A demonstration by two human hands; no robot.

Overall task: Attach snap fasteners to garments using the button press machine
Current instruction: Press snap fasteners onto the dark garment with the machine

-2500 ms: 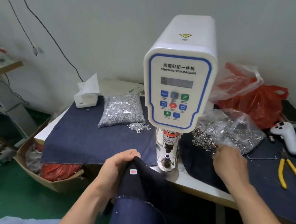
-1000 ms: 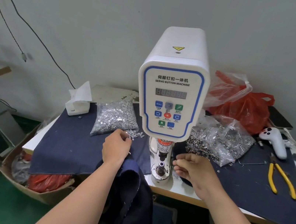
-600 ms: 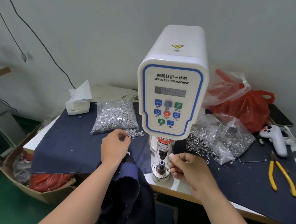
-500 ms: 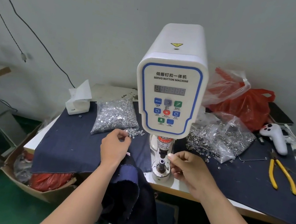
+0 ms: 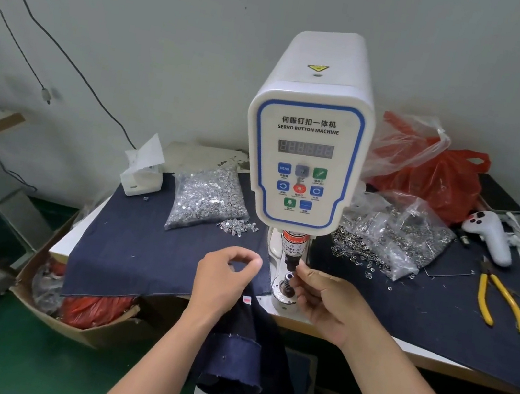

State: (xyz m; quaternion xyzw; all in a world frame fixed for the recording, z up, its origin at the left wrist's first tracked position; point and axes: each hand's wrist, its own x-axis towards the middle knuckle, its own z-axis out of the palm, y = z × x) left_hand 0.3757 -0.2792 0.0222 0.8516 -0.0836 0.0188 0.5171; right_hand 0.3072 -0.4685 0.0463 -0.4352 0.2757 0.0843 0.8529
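The white servo button machine (image 5: 304, 156) stands mid-table, its punch and lower die (image 5: 285, 284) just below the panel. My right hand (image 5: 325, 301) is at the die, fingertips pinched together against the punch; a fastener between them is too small to make out. My left hand (image 5: 224, 276) hovers left of the die, thumb and forefinger pinched on something tiny, its other fingers curled over the dark denim garment (image 5: 245, 347), which hangs off the table edge. A bag of silver snap parts (image 5: 205, 198) lies left of the machine and a bag of ring parts (image 5: 391, 241) right.
A denim cloth (image 5: 140, 253) covers the table. Yellow pliers (image 5: 501, 299) and a white controller (image 5: 491, 235) lie at the right, with red plastic bags (image 5: 432, 176) behind. A tissue box (image 5: 141, 173) sits at the back left. A cardboard box (image 5: 70, 313) stands on the green floor.
My right hand moved from the ring pile to the machine's die. My left hand went to the loose snaps near the left bag, then drew back toward the die with the garment.
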